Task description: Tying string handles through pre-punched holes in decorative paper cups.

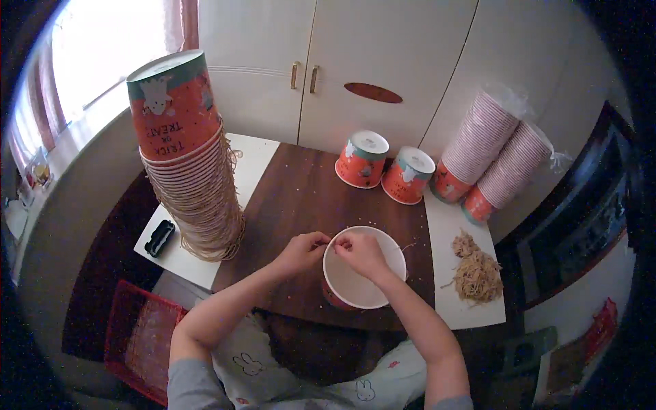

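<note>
While both forearms reach in over the near edge of the worktop (287, 188), the two hands meet at the left side of the rim of a bucket (359, 290). It stands upright near the middle of that near edge, a round, open vessel with a smooth white lining and an orange outside. The left hand (305, 249) is at the outside of the rim, fingers bent and tips drawn in; the right hand (361, 253) curls over the mouth, its fingertips just inside. Whether either pinches a strand, and how nearly the fingertips close, is too small to tell. At the right of the rim a thin strand (408, 246) sticks out.

On the white right panel, close to the near right corner, lies a tangled pile (476, 280) of tan, fibrous strands, with a smaller clump (465, 243) touching it. Toward the far right corner, two stacks (480, 140) of nested buckets are sleeved in clear, crinkled film, their rims making fine ridges. Just left of them, two upturned buckets (360, 165) taper toward their bases near the far edge.

On the white left panel rises a tall stack (191, 184) of upturned buckets, tan loops hanging from their rims. Beside it, at the left edge, lies a black tool (159, 238).
</note>
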Action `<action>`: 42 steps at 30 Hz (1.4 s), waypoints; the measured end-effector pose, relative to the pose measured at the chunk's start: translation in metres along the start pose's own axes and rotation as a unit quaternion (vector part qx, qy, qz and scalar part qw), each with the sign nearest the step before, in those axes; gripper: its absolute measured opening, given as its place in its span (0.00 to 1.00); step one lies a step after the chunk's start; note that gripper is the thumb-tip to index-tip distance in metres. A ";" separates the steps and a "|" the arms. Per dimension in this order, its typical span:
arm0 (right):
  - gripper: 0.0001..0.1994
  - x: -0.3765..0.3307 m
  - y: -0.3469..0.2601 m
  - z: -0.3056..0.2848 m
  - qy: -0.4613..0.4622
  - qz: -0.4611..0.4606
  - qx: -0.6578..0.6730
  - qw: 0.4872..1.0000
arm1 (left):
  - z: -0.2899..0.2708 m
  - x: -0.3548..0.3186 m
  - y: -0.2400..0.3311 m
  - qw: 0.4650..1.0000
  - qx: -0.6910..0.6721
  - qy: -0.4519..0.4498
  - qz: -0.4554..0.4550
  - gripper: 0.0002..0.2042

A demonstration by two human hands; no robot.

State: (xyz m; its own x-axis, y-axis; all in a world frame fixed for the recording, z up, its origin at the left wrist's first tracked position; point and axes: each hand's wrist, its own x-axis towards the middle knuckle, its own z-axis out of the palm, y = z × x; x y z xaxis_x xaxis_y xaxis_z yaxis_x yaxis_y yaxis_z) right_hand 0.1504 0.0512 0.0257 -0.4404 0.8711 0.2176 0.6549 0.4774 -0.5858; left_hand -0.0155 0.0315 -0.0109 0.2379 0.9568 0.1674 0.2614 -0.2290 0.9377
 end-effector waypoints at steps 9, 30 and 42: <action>0.08 0.000 -0.001 0.002 0.009 0.005 -0.014 1.000 | 0.000 -0.003 0.014 0.992 0.118 0.029 0.044 0.08; 0.16 0.002 -0.008 -0.024 -0.044 0.055 -0.028 0.997 | -0.057 0.007 0.001 0.869 -0.494 -0.024 0.033 0.06; 0.12 0.016 -0.028 -0.023 -0.187 -0.106 0.033 0.976 | -0.052 -0.018 0.037 0.955 -0.279 -0.027 -0.099 0.03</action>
State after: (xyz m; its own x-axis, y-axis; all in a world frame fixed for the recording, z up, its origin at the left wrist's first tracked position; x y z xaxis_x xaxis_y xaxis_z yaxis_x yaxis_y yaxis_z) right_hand 0.1391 0.0544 0.0635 -0.7636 0.6441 0.0464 0.4886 0.6233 -0.6105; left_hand -0.0588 0.0151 0.0371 0.2877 0.9572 -0.0322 -0.2290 0.1014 0.9681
